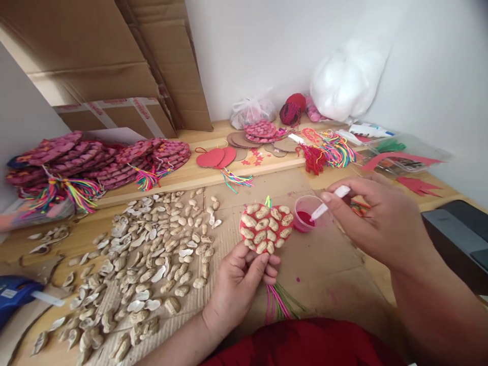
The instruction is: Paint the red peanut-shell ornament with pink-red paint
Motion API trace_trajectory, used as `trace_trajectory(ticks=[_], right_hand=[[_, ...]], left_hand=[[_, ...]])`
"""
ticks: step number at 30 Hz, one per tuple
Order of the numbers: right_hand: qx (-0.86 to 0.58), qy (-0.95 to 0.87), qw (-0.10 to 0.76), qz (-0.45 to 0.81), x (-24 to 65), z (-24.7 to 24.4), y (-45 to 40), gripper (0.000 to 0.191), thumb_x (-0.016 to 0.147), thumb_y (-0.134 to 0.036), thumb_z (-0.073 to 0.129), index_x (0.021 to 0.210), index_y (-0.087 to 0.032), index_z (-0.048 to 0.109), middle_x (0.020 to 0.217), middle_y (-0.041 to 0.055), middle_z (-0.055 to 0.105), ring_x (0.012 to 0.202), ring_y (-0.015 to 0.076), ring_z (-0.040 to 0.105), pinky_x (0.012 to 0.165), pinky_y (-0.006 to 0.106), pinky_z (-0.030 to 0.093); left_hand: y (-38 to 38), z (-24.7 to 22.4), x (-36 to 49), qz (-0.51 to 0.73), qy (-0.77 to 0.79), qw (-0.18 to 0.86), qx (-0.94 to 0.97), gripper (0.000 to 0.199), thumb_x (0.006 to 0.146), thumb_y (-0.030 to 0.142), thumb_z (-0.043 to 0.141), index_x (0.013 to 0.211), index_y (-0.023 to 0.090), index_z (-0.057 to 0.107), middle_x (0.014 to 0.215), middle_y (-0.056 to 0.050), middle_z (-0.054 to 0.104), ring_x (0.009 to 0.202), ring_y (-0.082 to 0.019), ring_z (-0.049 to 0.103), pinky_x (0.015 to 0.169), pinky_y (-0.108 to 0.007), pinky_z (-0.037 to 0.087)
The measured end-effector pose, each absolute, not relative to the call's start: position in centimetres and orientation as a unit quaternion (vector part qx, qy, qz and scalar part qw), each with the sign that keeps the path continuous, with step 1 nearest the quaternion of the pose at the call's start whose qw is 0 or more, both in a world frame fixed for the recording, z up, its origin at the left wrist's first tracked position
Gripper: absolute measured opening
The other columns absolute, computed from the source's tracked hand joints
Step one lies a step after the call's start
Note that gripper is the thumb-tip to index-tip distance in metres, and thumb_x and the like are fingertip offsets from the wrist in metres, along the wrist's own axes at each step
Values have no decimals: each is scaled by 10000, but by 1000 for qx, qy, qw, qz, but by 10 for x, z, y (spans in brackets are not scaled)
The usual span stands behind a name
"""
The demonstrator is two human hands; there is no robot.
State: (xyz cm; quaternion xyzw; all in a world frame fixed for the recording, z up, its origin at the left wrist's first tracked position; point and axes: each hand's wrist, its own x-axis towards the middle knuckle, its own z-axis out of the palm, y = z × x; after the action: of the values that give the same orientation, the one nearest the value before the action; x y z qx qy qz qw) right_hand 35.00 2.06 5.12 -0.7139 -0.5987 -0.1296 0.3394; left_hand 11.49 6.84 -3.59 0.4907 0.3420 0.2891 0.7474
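Observation:
My left hand (244, 279) is closed on the lower tip of a red heart-shaped ornament (266, 229), thumb in front. Peanut shells cover the heart's face, a green loop tops it, and a pink and green tassel (280, 305) hangs below. My right hand (375, 218) pinches a short white stick (330, 202) between thumb and fingers. The stick's lower end reaches into a small clear plastic cup (319, 216) of magenta liquid, probably paint. Whether that end has bristles I cannot make out. The cup stands just right of the heart, on cardboard (324, 269).
Loose peanut shells (152, 254) spread across the left side. A blue glue gun (19, 297) lies at the far left. Finished pink ornaments (95, 157) are stacked behind, near red hearts (217, 157) and yarn tassels (339, 150). A dark box-like object (457, 244) sits at the right.

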Motion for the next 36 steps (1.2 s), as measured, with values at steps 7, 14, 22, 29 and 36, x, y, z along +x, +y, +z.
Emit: trace_trajectory(ticks=[7,14,22,29,36], right_hand=[[-671,-470,573,-27,337,60,13,112,910,-332,668,870,-233,701,680,-29,572,565,100,464,540,287,325],[-641,-452,615,81,319,58,14,179,942,-399,638,897,-234,691,629,-31,496,535,89,381,470,279,250],[-648,-470,596,59,315,52,13,156,947,-402,629,923,-262,693,692,-36,578,596,106,489,571,285,365],[-651,-492,577,39,314,52,14,116,947,-349,627,910,-256,687,770,-33,633,672,127,556,608,296,383],[-651,-500,570,21,316,53,15,107,956,-320,612,903,-255,677,726,-46,601,611,109,486,571,285,365]], left_hand=[[68,-39,115,288,335,757,481,275,894,405,716,965,148,651,882,-53,768,662,-86,668,629,-192,591],[68,-38,114,284,334,752,492,267,905,406,706,967,149,667,885,-62,773,673,-91,668,633,-194,585],[67,-38,114,282,332,753,493,286,892,427,718,966,153,686,884,-61,775,668,-93,663,641,-203,587],[67,-38,115,283,337,751,492,262,900,408,713,954,152,693,878,-56,772,669,-95,663,649,-208,589],[68,-38,115,283,337,749,495,267,894,416,718,953,156,696,872,-56,772,672,-100,663,647,-212,586]])
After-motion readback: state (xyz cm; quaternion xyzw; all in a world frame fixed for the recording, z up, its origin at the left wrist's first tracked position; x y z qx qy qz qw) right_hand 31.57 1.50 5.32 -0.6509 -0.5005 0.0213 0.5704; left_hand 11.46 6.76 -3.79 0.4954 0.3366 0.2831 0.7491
